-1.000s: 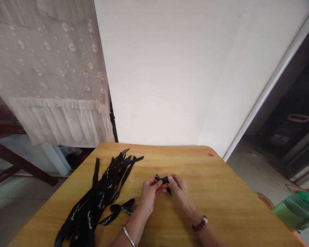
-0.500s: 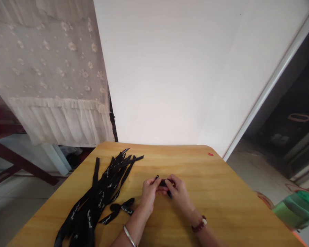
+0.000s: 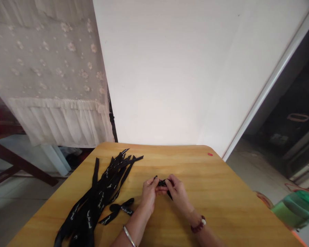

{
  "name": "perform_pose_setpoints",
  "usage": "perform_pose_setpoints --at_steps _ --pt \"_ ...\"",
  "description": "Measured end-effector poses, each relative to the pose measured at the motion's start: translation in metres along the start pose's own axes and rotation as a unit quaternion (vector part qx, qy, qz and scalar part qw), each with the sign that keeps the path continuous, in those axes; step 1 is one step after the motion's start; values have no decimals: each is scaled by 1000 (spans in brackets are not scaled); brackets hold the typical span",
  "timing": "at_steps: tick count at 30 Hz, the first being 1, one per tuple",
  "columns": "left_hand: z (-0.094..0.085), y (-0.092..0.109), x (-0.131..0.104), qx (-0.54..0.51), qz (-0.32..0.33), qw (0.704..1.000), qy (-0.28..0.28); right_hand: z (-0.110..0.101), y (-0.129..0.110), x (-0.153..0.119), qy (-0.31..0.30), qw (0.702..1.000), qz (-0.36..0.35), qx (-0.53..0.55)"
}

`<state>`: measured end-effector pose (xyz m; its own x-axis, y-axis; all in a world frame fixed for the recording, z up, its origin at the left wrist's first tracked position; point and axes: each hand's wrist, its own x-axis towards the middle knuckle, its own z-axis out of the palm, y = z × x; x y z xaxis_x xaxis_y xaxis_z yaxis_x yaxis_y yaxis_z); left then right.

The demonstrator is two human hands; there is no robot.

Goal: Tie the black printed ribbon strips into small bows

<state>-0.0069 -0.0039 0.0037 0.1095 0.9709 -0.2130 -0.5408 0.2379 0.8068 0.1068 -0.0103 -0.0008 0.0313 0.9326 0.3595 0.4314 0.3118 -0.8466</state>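
Observation:
Between my two hands, above the middle front of the table, is a short black ribbon. My left hand pinches its left end between thumb and fingers. My right hand grips the other side, and a tail of ribbon hangs down below those fingers. The fingers partly hide how the ribbon is folded. Left of my left forearm lies a tied black ribbon bow with white lettering. Farther left spreads a pile of loose black ribbons, also printed in white.
The wooden table reaches to a white panel. A small red object lies near the far right corner. At the right, beyond the table edge, is a green container. A lace curtain hangs at the left.
My fingers have shifted slightly on the ribbon, and a little more of it shows between them. Its tail under my right hand hangs a bit differently. The bow and pile stay put.

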Motion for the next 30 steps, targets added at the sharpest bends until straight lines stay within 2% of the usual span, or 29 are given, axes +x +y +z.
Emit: perform_pose_setpoints --at_steps 5,10,14,18,24,30 --pt "1 2 -2 -11 -30 998 -52 -5 -2 3 9 996 38 84" --pt "3 -2 -2 4 -8 999 -32 -7 -4 4 -30 983 66 168" --pt "4 0 -3 26 -7 999 -23 -5 -4 4 -45 985 65 150" --pt "2 7 -6 92 -25 995 -21 -6 -3 6 -17 987 45 151" --pt "-2 10 -5 187 37 981 39 -5 0 5 3 995 32 93" --pt "-1 7 -5 202 12 979 31 -1 1 4 -16 997 25 77"
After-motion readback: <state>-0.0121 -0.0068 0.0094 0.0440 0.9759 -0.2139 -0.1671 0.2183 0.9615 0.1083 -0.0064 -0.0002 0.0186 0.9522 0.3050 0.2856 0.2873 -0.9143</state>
